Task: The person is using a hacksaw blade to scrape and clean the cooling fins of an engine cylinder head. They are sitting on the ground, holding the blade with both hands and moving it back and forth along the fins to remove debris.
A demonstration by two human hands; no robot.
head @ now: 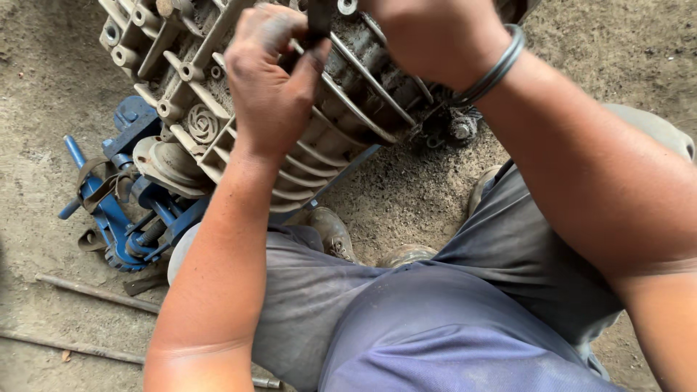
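Grey, grease-caked metal fills the top of the head view: a ribbed cast housing (290, 109), tilted and resting on a blue steel stand (120, 196) on the dirt floor (406, 196). The left hand (268, 80) is curled tight, thumb and fingers pinched around a dark, narrow tool (319, 22) that stands upright against the housing's upper ribs; the knuckles face the camera and the wrist bends down toward the casting. The right hand (428, 36) sits just beside it at the upper edge, apparently bunched over the same spot, but its fingers are turned away and cut by the frame, so whether it grips anything cannot be told. A pair of thin metal bangles (494, 69) rings the right wrist.

Much is hidden. The tool's top runs out of the picture, and its tip is lost behind the left fingers. The housing's upper part is cropped, and the stand shows only in pieces beneath it.

Both forearms reach forward from the lower corners, the left rising steeply, the right crossing in from the side. Below them are grey trousers (406, 319), and two dusty shoes (330, 232) planted near the stand. Two long metal rods (94, 290) lie on the ground at lower left.
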